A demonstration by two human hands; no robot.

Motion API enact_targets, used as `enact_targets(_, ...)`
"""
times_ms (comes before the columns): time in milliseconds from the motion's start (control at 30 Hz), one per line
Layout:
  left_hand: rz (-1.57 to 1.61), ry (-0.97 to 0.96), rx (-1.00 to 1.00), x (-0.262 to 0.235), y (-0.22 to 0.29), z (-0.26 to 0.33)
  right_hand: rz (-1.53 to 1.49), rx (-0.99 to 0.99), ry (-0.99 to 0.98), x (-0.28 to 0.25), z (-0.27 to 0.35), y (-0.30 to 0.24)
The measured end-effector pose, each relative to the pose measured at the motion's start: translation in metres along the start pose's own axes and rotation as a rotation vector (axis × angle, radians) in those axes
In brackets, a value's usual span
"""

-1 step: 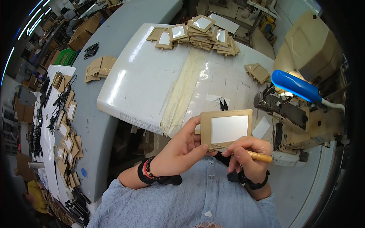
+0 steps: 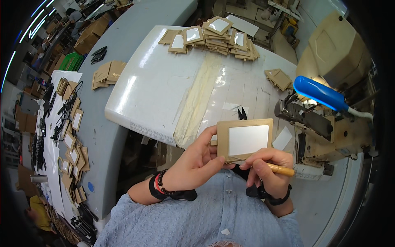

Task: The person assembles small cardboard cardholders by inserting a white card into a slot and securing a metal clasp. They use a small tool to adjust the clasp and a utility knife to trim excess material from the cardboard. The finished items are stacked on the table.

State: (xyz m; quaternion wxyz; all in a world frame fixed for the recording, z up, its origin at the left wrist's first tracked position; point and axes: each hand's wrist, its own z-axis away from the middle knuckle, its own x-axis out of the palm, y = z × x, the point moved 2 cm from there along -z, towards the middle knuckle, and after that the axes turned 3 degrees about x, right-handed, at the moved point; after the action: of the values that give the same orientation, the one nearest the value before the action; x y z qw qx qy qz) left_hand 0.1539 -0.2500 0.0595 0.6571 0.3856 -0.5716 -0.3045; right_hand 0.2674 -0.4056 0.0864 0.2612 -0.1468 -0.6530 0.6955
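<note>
My left hand (image 2: 197,163) grips the left side of a tan card holder (image 2: 248,139) with a pale, shiny window, its thumb on the lower left corner. My right hand (image 2: 268,169) is closed round an awl with a wooden handle (image 2: 281,169). The awl's thin metal shaft lies along the holder's lower edge and points toward my left thumb; whether its tip is in the material I cannot tell. Just beyond the holder, black thread snips (image 2: 242,113) lie partly hidden, points away from me.
A sewing machine (image 2: 314,123) with a blue lamp (image 2: 321,93) stands at the right. Similar holders form a pile (image 2: 218,39) at the table's far end, with a small stack (image 2: 279,79) at far right. More holders (image 2: 74,156) and black straps cover the grey left table (image 2: 108,136).
</note>
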Motion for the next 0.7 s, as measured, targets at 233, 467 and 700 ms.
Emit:
enact_targets(233,0.000,-0.003,-0.001,-0.0003,0.0015,-0.0002,0.010,0.001,-0.043,0.0017,-0.0028,-0.0008)
enact_targets(467,-0.006,0.010,0.004,-0.0018,0.0021,0.0005,0.078,-0.059,-0.085,0.0014,-0.0048,0.0000)
enact_targets(700,0.051,-0.022,-0.019,-0.0020,0.0038,0.0013,0.065,-0.074,-0.071,0.0024,-0.0057,-0.0007)
